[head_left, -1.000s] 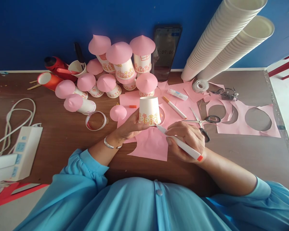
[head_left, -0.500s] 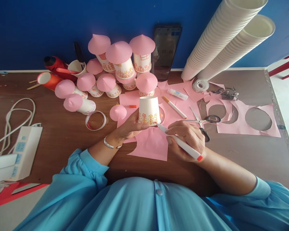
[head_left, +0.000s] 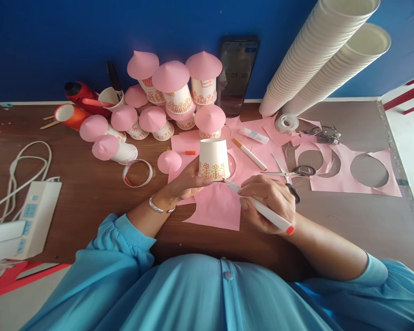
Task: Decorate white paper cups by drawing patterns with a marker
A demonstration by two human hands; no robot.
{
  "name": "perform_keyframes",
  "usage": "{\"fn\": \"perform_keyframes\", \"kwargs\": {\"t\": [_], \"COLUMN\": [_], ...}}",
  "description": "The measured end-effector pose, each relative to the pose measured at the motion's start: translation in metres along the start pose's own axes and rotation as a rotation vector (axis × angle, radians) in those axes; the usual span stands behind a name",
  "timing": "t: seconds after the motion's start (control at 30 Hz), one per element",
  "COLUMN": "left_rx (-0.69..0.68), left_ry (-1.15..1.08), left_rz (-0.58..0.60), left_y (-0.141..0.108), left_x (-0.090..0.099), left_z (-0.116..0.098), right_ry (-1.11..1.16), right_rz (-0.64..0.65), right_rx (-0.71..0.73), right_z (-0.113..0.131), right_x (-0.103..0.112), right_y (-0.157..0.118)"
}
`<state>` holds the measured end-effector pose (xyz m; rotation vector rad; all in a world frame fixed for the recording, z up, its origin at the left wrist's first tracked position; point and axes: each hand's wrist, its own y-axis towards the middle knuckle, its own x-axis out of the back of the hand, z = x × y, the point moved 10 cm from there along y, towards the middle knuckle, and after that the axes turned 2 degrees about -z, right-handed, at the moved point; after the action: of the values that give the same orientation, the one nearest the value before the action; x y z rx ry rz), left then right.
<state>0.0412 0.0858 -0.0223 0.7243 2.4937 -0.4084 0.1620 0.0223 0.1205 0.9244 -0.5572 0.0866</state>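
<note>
My left hand (head_left: 188, 179) grips a white paper cup (head_left: 213, 154) held upside down, its wider rim toward me. Orange and red flowers with grass strokes run along the cup's lower band. Pinched in my right hand (head_left: 269, 202) is a white marker (head_left: 271, 216) with a red end, its tip at the cup's lower right rim. Under both hands lies cut pink paper (head_left: 217, 209). Just left of the cup are an orange-red marker cap (head_left: 190, 152) and a small pink paper cone (head_left: 169, 162).
Several cups with pink cone roofs (head_left: 170, 78) stand at the back, beside a phone (head_left: 238, 76). Tall paper cup stacks (head_left: 317, 55) lean at the right. Scissors (head_left: 290, 174), another marker (head_left: 250, 154), a glue stick (head_left: 253, 135) and tape (head_left: 287, 122) lie nearby. A power strip (head_left: 39, 218) sits left.
The marker in my right hand has shifted slightly right and down along the cup's rim. My left hand and the cup stay nearly still.
</note>
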Motion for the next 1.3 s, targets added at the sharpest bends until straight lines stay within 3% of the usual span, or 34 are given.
{"fn": "perform_keyframes", "kwargs": {"t": [0.2, 0.5, 1.3], "left_rx": [-0.014, 0.011, 0.032], "left_ry": [-0.018, -0.057, -0.017], "left_rz": [-0.016, 0.05, 0.011], "left_y": [0.0, -0.002, 0.001], "left_x": [0.003, -0.003, -0.006], "left_z": [0.0, 0.001, -0.002], "right_ry": [0.008, 0.019, -0.014], "right_rz": [-0.028, -0.013, 0.017], "right_rx": [0.018, 0.029, 0.024], "right_z": [0.001, 0.002, -0.001], "right_x": [0.003, 0.001, -0.004], "right_y": [-0.002, -0.001, -0.004]}}
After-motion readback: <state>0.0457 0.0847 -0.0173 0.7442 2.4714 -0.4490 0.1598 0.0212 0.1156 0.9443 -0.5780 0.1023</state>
